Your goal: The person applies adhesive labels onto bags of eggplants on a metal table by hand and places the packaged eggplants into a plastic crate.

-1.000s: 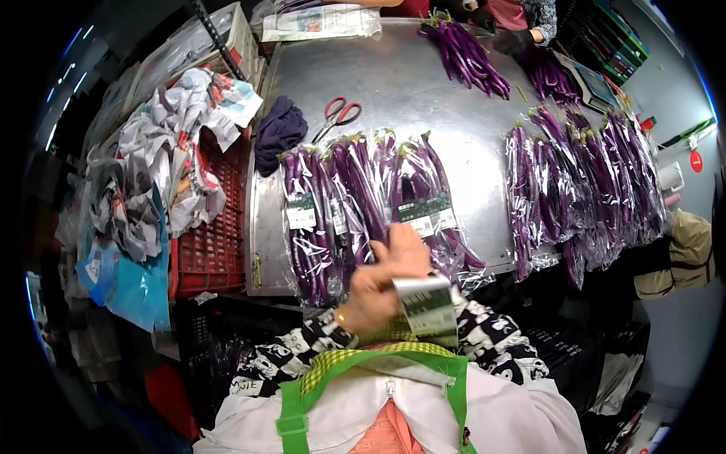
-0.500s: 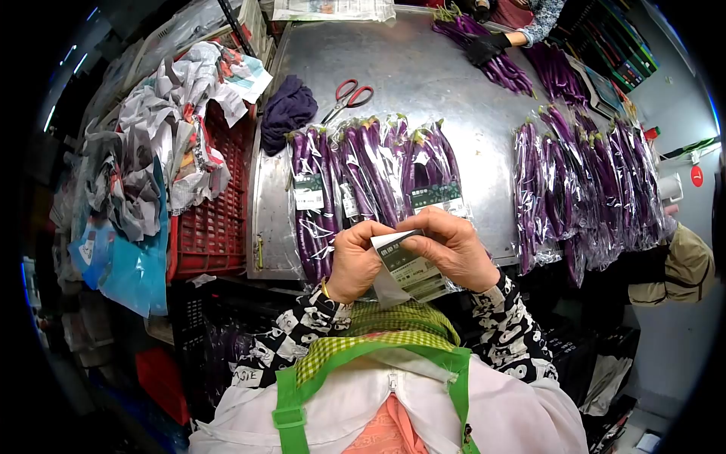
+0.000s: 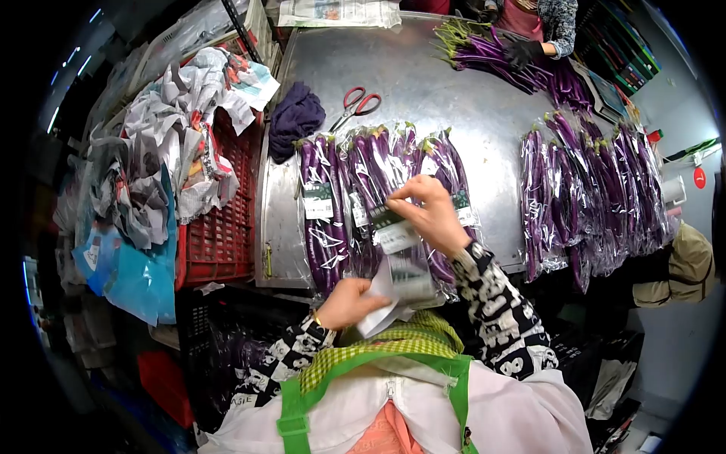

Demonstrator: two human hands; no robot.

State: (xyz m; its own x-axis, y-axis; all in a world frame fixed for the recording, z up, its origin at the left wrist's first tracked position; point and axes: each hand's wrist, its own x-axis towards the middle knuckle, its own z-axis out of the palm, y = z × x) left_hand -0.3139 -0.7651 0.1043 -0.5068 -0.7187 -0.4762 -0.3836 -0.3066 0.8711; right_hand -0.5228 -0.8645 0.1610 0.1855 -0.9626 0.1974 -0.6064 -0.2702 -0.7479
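Observation:
My left hand (image 3: pixel 346 304), low in front of my apron, pinches a strip of printed labels (image 3: pixel 380 293), blurred by motion. Above it and to the right, my right hand (image 3: pixel 432 216) grips the edge of a single dark green and white label (image 3: pixel 397 237) between thumb and fingers. That label hangs over the bagged eggplants (image 3: pixel 327 246), which lie side by side in clear plastic on the table. Labels are visible on the left and right bags; my right hand and its label partly cover the middle ones.
Red-handled scissors (image 3: pixel 354 107) and a dark purple cloth (image 3: pixel 296 121) lie beyond the bags on the metal table (image 3: pixel 408 68). More bagged eggplants (image 3: pixel 590 197) are at right. A co-worker's gloved hand (image 3: pixel 523 53) touches loose eggplants. A red crate (image 3: pixel 215 246) stands left.
My hands have moved apart. The right one has gone up and forward with a single label, while the left has dropped slightly with the strip. The co-worker's hand has shifted.

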